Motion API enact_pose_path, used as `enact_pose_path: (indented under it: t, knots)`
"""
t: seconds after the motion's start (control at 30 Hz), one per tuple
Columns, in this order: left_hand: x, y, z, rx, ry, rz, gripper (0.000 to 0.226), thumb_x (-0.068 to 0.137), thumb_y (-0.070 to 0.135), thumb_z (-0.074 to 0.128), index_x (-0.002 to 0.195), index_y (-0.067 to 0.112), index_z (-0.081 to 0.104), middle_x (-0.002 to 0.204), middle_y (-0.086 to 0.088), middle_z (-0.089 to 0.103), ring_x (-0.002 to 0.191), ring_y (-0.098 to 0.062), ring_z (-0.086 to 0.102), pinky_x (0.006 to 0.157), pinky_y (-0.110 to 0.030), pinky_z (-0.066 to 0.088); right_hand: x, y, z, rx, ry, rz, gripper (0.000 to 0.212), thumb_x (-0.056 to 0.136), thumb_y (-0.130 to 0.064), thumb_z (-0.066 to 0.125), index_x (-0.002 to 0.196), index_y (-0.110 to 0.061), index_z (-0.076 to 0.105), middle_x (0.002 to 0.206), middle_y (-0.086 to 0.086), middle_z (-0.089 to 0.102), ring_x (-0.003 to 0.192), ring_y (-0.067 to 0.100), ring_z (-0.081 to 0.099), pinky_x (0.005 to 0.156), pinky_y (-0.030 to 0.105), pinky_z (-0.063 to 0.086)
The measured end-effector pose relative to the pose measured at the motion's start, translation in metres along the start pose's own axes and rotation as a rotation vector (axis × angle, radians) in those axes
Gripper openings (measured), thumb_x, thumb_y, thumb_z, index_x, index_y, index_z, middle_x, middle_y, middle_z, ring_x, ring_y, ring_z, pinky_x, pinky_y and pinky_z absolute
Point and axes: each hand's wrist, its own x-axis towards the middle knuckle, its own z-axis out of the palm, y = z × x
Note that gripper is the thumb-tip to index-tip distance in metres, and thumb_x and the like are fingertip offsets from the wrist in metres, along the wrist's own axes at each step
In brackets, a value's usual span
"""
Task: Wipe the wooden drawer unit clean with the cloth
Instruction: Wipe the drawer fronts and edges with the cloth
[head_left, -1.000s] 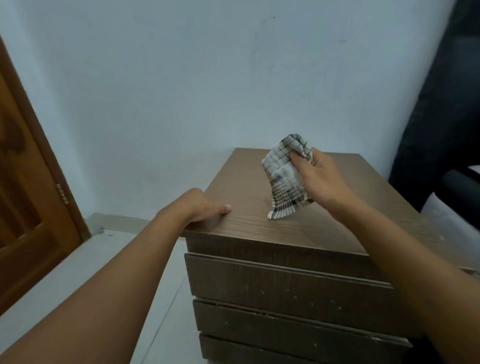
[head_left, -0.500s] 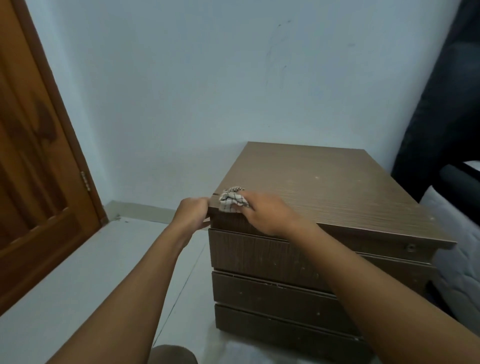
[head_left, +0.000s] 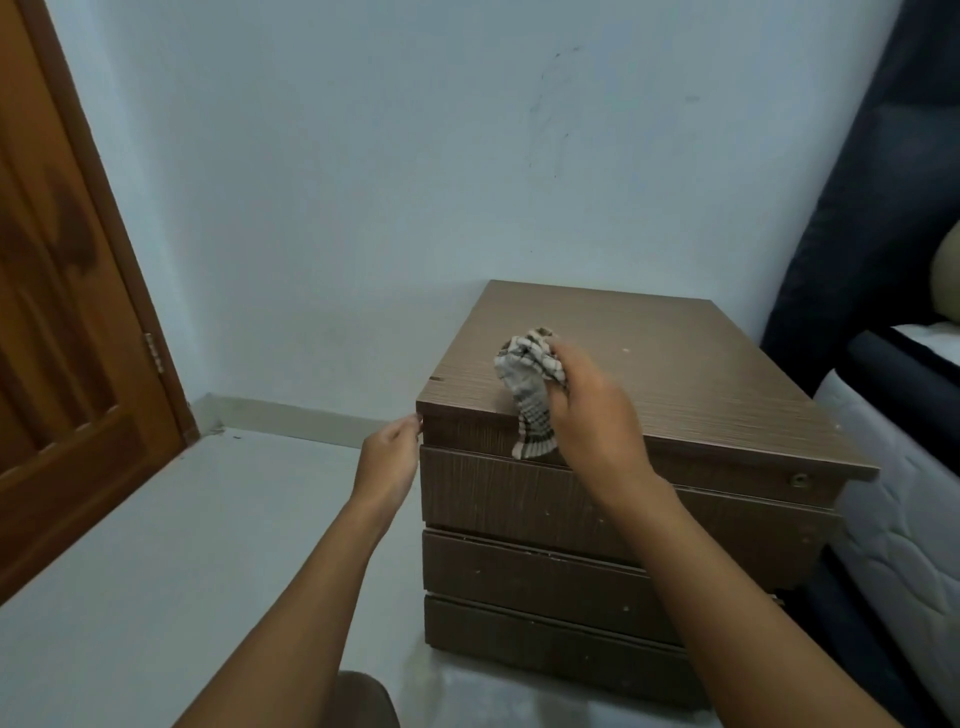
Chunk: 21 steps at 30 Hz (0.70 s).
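I see a pale blue wall behind, a brown door far left, grey floor below, a bed right.

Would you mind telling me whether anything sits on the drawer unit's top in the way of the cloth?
Nothing visible does. The right hand holds the checked cloth at the front edge of the brown wooden drawer unit, whose top is bare apart from small pale specks.
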Motion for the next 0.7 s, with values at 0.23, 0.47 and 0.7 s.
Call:
enact_pose_path:
  t: [0.23, 0.47, 0.7]
  knots:
    - [-0.013, -0.023, 0.012, 0.047, 0.037, -0.061, 0.033, 0.102, 0.022, 0.039, 0.121, 0.012, 0.065, 0.116, -0.006, 0.063, 0.101, -0.02, 0.058, 0.083, -0.03, 0.047, -0.03, -0.001, 0.022, -0.159, -0.384, -0.195, 0.04, 0.096, -0.017, 0.051, 0.135, -0.027, 0.05, 0.135, 0.0, 0.057, 0.12, 0.019, 0.054, 0.097, 0.039, 0.047]
    - [-0.018, -0.036, 0.027, -0.031, 0.16, -0.079, 0.04, 0.099, 0.038, 0.047, 0.127, 0.013, 0.06, 0.125, -0.007, 0.063, 0.115, -0.027, 0.058, 0.094, -0.037, 0.047, -0.095, 0.028, -0.007, 0.512, -0.211, 0.306, 0.02, 0.101, -0.026, 0.045, 0.115, -0.03, 0.059, 0.106, -0.008, 0.068, 0.096, 0.004, 0.066, 0.077, 0.026, 0.058]
    - [-0.026, -0.031, 0.046, -0.17, 0.317, -0.145, 0.04, 0.092, 0.039, 0.06, 0.12, 0.011, 0.056, 0.106, -0.002, 0.058, 0.094, -0.018, 0.054, 0.079, -0.031, 0.045, -0.13, 0.065, -0.048, 0.785, 0.023, 0.807, 0.021, 0.1, -0.027, 0.047, 0.119, -0.021, 0.054, 0.106, 0.008, 0.072, 0.091, 0.022, 0.072, 0.081, 0.045, 0.059]
